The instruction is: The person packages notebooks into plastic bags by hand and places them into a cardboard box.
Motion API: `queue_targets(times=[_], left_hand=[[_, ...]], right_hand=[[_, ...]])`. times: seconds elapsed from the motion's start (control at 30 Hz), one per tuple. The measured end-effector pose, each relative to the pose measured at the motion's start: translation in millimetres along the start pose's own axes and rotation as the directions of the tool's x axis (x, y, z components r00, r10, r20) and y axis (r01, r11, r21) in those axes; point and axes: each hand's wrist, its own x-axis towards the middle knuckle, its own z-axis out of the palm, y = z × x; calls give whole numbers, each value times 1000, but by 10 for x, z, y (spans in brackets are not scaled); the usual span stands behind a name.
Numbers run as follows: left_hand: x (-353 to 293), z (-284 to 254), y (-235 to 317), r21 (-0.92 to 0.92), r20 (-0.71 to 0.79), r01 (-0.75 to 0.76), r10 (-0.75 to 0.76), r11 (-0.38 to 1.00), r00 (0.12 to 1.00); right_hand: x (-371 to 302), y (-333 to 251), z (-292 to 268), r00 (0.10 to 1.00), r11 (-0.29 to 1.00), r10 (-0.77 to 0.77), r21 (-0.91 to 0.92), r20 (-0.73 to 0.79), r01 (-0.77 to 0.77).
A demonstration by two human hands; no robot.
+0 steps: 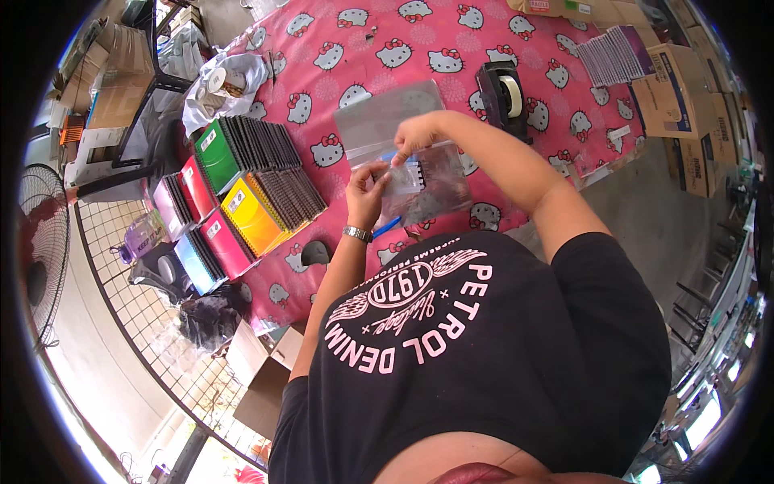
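Note:
On the table in front of me lies a clear plastic sleeve [439,202]. A small pale piece with a black toothed edge [420,175] shows at its middle. My left hand [367,191], a metal-banded watch on its wrist, pinches the clear plastic by its left side. Reaching in from the right, my right hand [419,133] has its fingers closed close to my left fingertips. Whatever is between them is too small to name. Beyond the hands lies another flat clear sheet [379,117]. A blue pen [388,226] lies near my left wrist.
Several stacks of spiral notebooks [242,211] stand at the left. A black tape dispenser [501,101] sits right of the hands. More notebooks [614,56] and cardboard boxes [671,93] are at the far right. A dark rounded object [315,252] lies near the table's front edge.

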Motion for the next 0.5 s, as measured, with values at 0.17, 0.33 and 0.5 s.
queue_targets(times=[0.17, 0.33, 0.5], left_hand=[[-166, 66, 157, 75, 8, -41, 40, 996, 999], [-25, 72, 306, 251, 145, -199, 167, 947, 975], [103, -126, 406, 380, 425, -354, 179, 854, 887]], right_hand=[[-57, 467, 419, 975, 950, 162, 291, -150, -113], [-385, 699, 876, 754, 982, -156, -15, -638, 190], [-426, 429, 1478, 687, 970, -215, -70, -694, 233]])
